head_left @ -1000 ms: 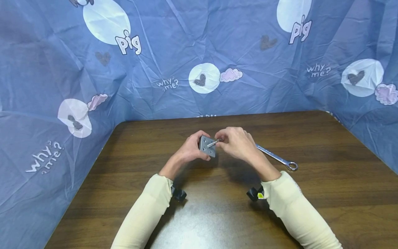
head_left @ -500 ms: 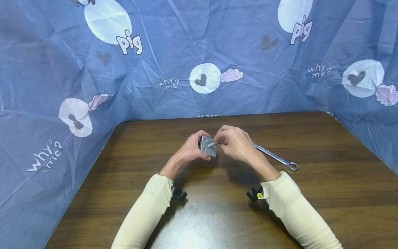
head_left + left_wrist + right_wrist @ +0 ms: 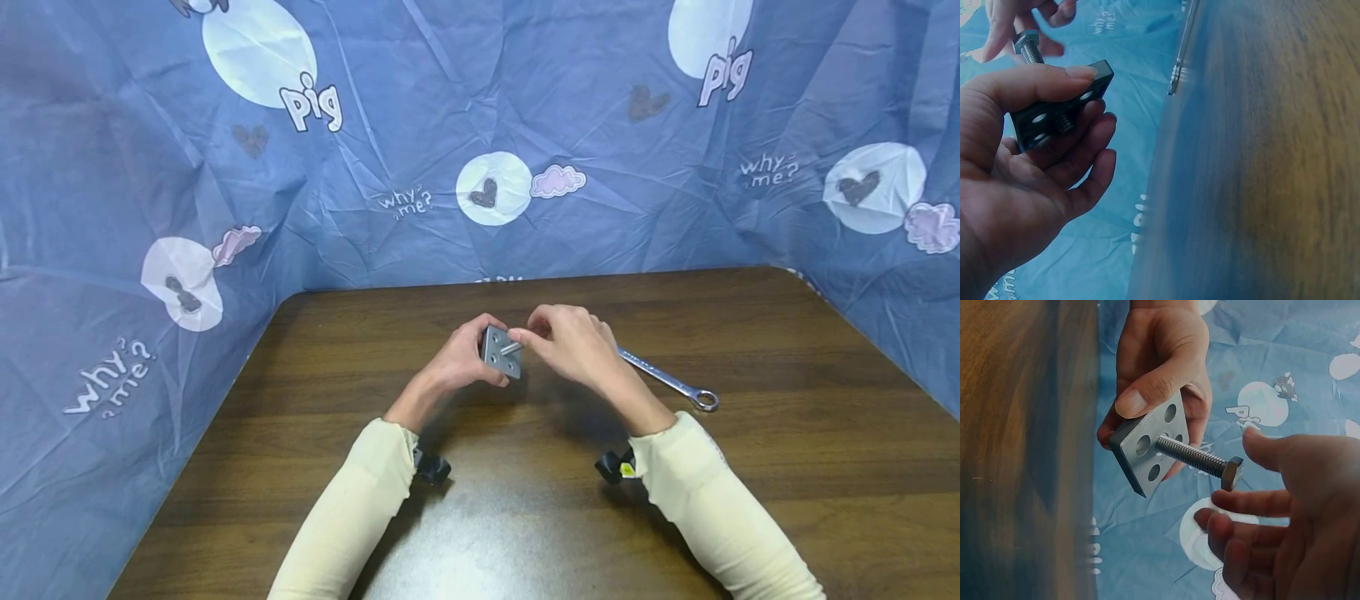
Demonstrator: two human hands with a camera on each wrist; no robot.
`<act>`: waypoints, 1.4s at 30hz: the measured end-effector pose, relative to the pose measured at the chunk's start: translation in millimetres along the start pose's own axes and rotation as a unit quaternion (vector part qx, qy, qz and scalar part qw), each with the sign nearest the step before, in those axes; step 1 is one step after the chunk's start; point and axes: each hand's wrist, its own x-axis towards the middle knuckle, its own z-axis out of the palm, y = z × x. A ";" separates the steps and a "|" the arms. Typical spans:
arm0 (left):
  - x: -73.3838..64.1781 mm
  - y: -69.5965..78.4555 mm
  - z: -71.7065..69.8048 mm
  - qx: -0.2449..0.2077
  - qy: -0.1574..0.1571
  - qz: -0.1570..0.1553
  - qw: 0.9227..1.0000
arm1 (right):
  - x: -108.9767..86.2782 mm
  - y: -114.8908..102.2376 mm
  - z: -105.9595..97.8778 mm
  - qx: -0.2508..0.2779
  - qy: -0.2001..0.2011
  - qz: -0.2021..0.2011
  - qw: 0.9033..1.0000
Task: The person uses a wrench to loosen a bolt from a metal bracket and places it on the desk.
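Note:
My left hand [image 3: 459, 357] holds a thick grey metal plate [image 3: 1155, 457] with several holes, thumb on one side and fingers on the other. A hex-head bolt [image 3: 1194, 455] stands in its middle hole, and most of the threaded shank sticks out toward my right hand [image 3: 573, 342]. In the left wrist view the bolt's threaded end shows on the plate's other side. The right hand's thumb and fingers are spread around the bolt head [image 3: 1230, 474], the thumb apart from it and the index fingertip close below. From the head view, that hand hides the bolt head.
A combination wrench [image 3: 667, 379] lies on the brown wooden table [image 3: 525, 533], right of the right hand, partly hidden behind it. Blue printed cloth [image 3: 420, 100] hangs behind the table and along its sides. Black wrist cameras [image 3: 433, 469] sit under the pale sleeves.
The right hand's fingers have shifted around the bolt head, and its thumb now reaches farther left along the bolt. The left hand and plate stay in place.

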 end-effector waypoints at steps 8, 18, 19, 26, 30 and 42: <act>0.6 -0.5 0.4 0.002 -0.002 -0.001 1.000 | 0.1 0.0 0.2 -0.010 -0.033 0.026 0.999; 0.6 0.3 0.7 0.004 0.002 -0.003 1.000 | 0.6 0.1 -2.2 0.012 -0.010 -0.018 1.000; 0.4 0.3 0.7 0.001 0.002 -0.003 1.000 | 0.7 0.2 -2.3 0.013 -0.006 -0.026 1.000; 1.1 -1.8 1.5 -0.006 0.005 -0.002 1.000 | -0.6 -0.3 -2.1 0.021 0.023 -0.061 0.998; 1.5 -2.2 1.7 -0.008 0.006 -0.001 1.000 | -1.0 -0.8 -0.2 0.033 0.045 -0.074 0.996; 0.2 -0.9 0.1 -0.008 0.007 0.005 1.000 | 0.1 0.2 0.3 0.040 0.012 -0.039 0.998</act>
